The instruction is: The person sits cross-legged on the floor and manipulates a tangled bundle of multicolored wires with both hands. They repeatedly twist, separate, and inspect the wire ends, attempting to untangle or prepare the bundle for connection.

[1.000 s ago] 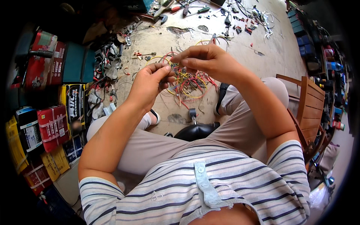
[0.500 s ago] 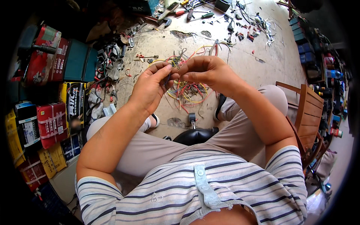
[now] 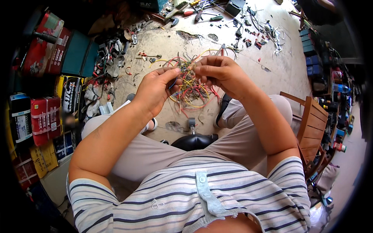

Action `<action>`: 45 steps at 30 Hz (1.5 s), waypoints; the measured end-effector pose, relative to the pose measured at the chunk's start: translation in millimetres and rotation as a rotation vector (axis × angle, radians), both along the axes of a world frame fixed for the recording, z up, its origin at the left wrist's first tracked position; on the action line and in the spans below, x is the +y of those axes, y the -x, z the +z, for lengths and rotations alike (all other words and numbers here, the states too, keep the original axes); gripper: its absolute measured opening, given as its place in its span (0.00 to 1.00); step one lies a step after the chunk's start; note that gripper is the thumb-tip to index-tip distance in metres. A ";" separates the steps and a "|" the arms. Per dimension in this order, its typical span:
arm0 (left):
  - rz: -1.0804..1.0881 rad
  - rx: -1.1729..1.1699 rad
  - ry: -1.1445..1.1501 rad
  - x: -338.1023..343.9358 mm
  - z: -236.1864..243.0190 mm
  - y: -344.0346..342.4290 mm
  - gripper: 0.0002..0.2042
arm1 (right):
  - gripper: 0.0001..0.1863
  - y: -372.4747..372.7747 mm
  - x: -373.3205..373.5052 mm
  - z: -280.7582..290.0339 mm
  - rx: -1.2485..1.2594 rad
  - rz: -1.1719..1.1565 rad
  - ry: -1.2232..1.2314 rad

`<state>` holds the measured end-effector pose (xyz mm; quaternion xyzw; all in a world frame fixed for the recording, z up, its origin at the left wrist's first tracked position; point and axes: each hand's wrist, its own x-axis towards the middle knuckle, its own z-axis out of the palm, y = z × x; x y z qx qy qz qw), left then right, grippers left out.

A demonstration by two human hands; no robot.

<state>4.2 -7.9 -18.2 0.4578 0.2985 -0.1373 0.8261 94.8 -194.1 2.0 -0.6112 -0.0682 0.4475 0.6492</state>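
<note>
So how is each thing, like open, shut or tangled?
Bare left hand: curled, thumb toward fingertips
Bare right hand: curled, thumb toward fingertips
Thin multicoloured wires: tangled, on the floor
Red rectangular box with pale straps: strapped shut
Green-handled screwdriver: lying on the floor

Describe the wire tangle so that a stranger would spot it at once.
Start at the pale floor ahead of the striped shirt. There, seen between and beyond the left hand and right hand, lies the wire tangle. Its many red and yellow loops set it apart from the mostly black and white scraps farther off to the right.
</note>
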 end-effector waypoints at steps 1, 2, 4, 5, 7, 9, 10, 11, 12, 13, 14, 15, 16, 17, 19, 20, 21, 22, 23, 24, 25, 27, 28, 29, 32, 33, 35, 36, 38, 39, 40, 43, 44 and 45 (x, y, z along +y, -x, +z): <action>-0.013 0.008 -0.010 -0.2 -0.2 0.4 0.06 | 0.07 -0.3 0.8 0.0 -0.025 -0.033 0.000; -0.022 0.005 -0.008 -0.4 0.2 0.9 0.06 | 0.07 0.4 2.6 3.3 -0.066 -0.062 0.026; -0.040 -0.001 -0.009 -0.5 2.1 2.5 0.06 | 0.11 1.2 5.9 -8.4 -0.274 -0.073 -0.011; -0.047 0.002 -0.011 -0.7 1.8 3.1 0.06 | 0.13 1.7 7.1 -13.9 -0.378 -0.079 -0.030; -0.057 0.004 -0.013 0.2 1.3 2.6 0.06 | 0.12 6.0 9.6 -15.1 -0.461 -0.100 -0.009; -0.071 0.012 -0.002 0.9 0.9 2.8 0.06 | 0.11 7.4 10.2 -16.7 -0.596 -0.108 0.038; -0.079 0.016 0.004 1.1 0.8 3.0 0.06 | 0.10 7.1 10.4 -18.0 -0.689 -0.106 0.075; -0.075 0.022 0.001 0.5 2.0 3.6 0.06 | 0.09 6.9 10.6 -19.2 -0.781 -0.103 0.111; -0.071 0.029 -0.001 -0.8 4.1 4.3 0.06 | 0.09 7.4 11.0 -20.6 -0.768 -0.121 0.091; -0.068 0.036 -0.003 -1.8 5.9 4.5 0.06 | 0.08 8.2 11.5 -21.9 -0.755 -0.139 0.070; -0.065 0.032 0.003 -2.4 6.8 4.1 0.06 | 0.08 8.7 12.0 -22.3 -0.742 -0.158 0.049; -0.062 0.030 0.007 -2.6 7.6 4.2 0.06 | 0.07 9.4 12.9 -21.2 -0.764 -0.157 0.055; -0.060 0.027 0.012 -2.4 7.8 4.4 0.07 | 0.07 10.0 13.9 -19.4 -0.786 -0.157 0.060; -0.056 0.025 0.014 -1.9 7.6 4.8 0.07 | 0.07 10.4 14.8 -18.4 -0.808 -0.157 0.066; -0.052 0.018 0.018 -1.9 8.1 3.9 0.07 | 0.06 10.2 15.5 -21.1 -0.842 -0.179 0.054; -0.058 0.011 0.023 -1.8 8.8 3.8 0.07 | 0.06 9.9 15.7 -21.8 -0.859 -0.190 0.048; -0.063 0.006 0.027 -1.4 9.5 4.5 0.07 | 0.05 9.5 15.4 -21.3 -0.904 -0.167 0.052; -0.068 0.001 0.031 -1.1 9.8 4.9 0.07 | 0.04 8.8 14.5 -20.5 -0.949 -0.143 0.055; -0.071 0.004 0.032 -0.8 9.5 4.9 0.07 | 0.04 8.4 14.1 -20.0 -0.993 -0.120 0.058; -0.073 0.007 0.032 -0.5 9.3 5.1 0.07 | 0.04 8.8 14.9 -20.2 -0.999 -0.140 0.049; -0.075 0.010 0.031 -0.2 9.1 5.2 0.07 | 0.04 9.5 16.3 -20.6 -1.004 -0.160 0.039; -0.073 0.011 0.032 -0.3 9.3 5.0 0.07 | 0.04 10.2 17.1 -20.9 -1.010 -0.181 0.034; -0.072 0.012 0.032 -0.2 9.5 5.0 0.07 | 0.04 10.5 17.1 -20.9 -1.011 -0.182 0.039; -0.072 0.009 0.039 -0.1 9.4 5.3 0.07 | 0.04 10.7 17.1 -20.8 -1.012 -0.183 0.043; -0.075 0.002 0.054 0.4 9.2 5.1 0.08 | 0.04 10.7 16.9 -18.7 -1.063 -0.178 0.053; -0.074 0.001 0.054 0.6 9.3 5.0 0.08 | 0.04 10.5 16.6 -18.5 -1.074 -0.175 0.053; -0.073 -0.004 0.058 0.4 9.9 4.9 0.08 | 0.05 10.2 16.1 -18.1 -1.096 -0.169 0.052; -0.072 -0.008 0.061 0.0 10.8 5.3 0.08 | 0.05 10.9 16.3 -17.2 -1.085 -0.168 0.041; -0.074 -0.015 0.065 0.0 11.8 6.1 0.08 | 0.05 12.3 17.0 -14.5 -1.064 -0.166 0.020; -0.078 -0.017 0.066 0.0 11.8 6.1 0.08 | 0.05 12.5 17.0 -14.3 -1.061 -0.161 0.018; -0.081 -0.019 0.068 0.0 11.9 6.2 0.09 | 0.05 12.5 16.9 -14.1 -1.058 -0.156 0.017; -0.084 -0.008 0.067 -0.4 15.6 6.6 0.08 | 0.06 12.5 16.9 -15.0 -1.045 -0.151 0.002; -0.086 -0.013 0.075 0.0 14.5 6.6 0.08 | 0.06 12.6 16.9 -15.4 -1.040 -0.151 -0.005; -0.088 -0.017 0.082 0.4 12.9 6.2 0.08 | 0.06 12.6 16.9 -15.2 -1.046 -0.152 -0.004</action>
